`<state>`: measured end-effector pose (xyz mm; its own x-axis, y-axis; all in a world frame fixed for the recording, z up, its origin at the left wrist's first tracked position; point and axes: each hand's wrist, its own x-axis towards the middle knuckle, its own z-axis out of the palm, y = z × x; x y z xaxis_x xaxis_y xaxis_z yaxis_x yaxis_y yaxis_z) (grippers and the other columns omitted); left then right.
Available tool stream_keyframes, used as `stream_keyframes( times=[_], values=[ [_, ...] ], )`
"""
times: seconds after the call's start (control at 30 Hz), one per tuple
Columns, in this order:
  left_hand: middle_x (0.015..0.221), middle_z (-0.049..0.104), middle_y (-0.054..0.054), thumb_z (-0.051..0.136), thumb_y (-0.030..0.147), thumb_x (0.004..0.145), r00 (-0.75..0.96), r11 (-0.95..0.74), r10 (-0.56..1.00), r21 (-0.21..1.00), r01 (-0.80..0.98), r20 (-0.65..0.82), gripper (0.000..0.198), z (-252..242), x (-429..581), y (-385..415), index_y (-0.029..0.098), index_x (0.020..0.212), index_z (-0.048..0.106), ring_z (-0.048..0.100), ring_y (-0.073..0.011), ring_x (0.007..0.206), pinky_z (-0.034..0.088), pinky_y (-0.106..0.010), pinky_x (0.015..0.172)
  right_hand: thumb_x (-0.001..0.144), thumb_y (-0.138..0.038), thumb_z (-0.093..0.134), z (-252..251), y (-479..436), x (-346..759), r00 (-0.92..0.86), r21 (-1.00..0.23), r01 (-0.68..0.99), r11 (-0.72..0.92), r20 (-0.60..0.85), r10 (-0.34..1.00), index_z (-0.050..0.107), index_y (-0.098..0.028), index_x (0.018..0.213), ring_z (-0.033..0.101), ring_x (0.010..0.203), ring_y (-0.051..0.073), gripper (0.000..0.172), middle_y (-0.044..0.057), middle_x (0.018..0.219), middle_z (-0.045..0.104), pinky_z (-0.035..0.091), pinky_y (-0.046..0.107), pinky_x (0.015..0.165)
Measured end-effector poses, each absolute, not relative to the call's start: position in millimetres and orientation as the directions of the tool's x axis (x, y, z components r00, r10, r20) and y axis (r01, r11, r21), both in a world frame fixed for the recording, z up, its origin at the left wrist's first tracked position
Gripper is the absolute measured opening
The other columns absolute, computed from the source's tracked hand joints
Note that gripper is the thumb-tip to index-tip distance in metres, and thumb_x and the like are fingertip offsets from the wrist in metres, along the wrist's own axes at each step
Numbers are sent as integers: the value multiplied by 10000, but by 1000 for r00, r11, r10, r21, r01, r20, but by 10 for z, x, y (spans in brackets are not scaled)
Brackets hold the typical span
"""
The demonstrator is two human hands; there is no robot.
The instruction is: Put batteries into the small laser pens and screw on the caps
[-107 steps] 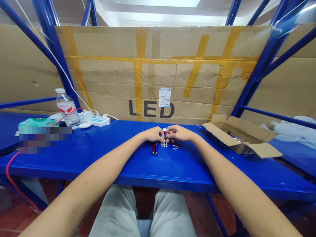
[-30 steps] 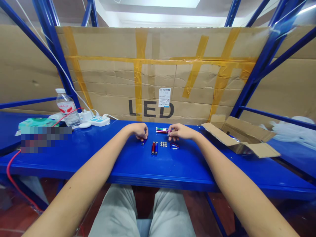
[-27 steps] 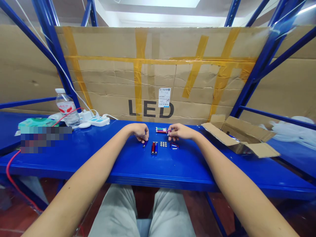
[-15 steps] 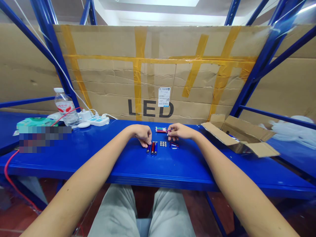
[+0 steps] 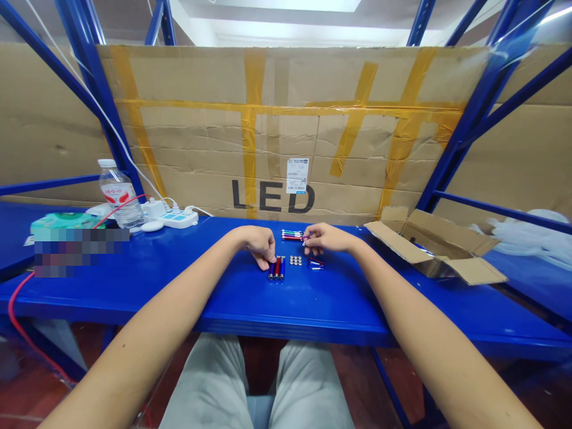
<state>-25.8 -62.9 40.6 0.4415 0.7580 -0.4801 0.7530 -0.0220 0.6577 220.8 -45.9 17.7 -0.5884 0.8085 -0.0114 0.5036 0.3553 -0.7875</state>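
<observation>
Head view: the left hand [image 5: 260, 245] touches the far end of the leftmost tube [image 5: 271, 274], which lies beside a red tube [image 5: 277, 271] on the desk [image 5: 330, 304]; whether it pinches the tube, I cannot tell. The right hand [image 5: 320, 238] pinches a small purple piece [image 5: 305, 238], near silver discs [image 5: 295, 260].

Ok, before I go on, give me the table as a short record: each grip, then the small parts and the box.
left grip: fingertips at the far end of the left tube
right grip: pinching a small purple piece, mostly hidden
near row: left tube, red tube, blue tube
discs: silver, right of the row
clips: right of the discs
box: open, farther right
</observation>
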Motion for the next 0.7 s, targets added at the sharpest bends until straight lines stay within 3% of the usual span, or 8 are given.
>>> stream_keyframes(
  times=[0.17,0.27,0.33,0.4,0.57,0.7],
  values=[
    [626,673,-38,722,182,664,393,-85,840,624,777,-374,116,444,-254,-608,134,707,625,666,-178,609,535,-315,668,778,-361,688,192,-472,2201,-586,-792,497,356,-3,810,523,-182,841,616,591,136,251,64,765,733,471,256,518],
    [671,668,-33,656,236,738,381,-298,924,546,783,-42,100,443,-206,-579,140,742,627,634,-163,647,492,-294,660,796,-371,675,216,-506,2173,-595,-807,465,365,20,803,527,-176,840,611,588,131,249,70,765,733,466,253,520],
    [796,686,-45,630,249,764,434,-480,875,502,719,215,122,424,-147,-589,141,820,644,627,-162,750,473,-282,708,813,-398,659,237,-540,2143,-607,-830,417,370,49,793,529,-172,854,605,583,124,264,71,773,732,460,252,522],
    [911,688,-54,628,275,780,525,-630,774,504,591,353,194,388,-75,-628,143,922,638,617,-163,842,466,-274,761,822,-426,651,258,-576,2112,-616,-858,360,367,77,784,528,-168,862,598,567,115,289,67,781,729,451,250,520],
    [837,690,-16,635,229,792,648,-719,655,584,375,389,265,260,72,-720,166,1033,544,631,-147,807,469,-263,739,812,-441,676,271,-613,2081,-624,-889,296,349,97,775,510,-165,839,602,530,109,324,26,666,687,427,240,514],
    [800,689,-11,595,221,837,600,-727,656,595,341,458,188,182,108,-688,165,1004,529,638,-134,770,475,-257,724,834,-423,660,239,-593,2077,-614,-903,278,328,96,784,477,-174,850,627,544,115,309,58,768,710,431,237,499]
  ],
)
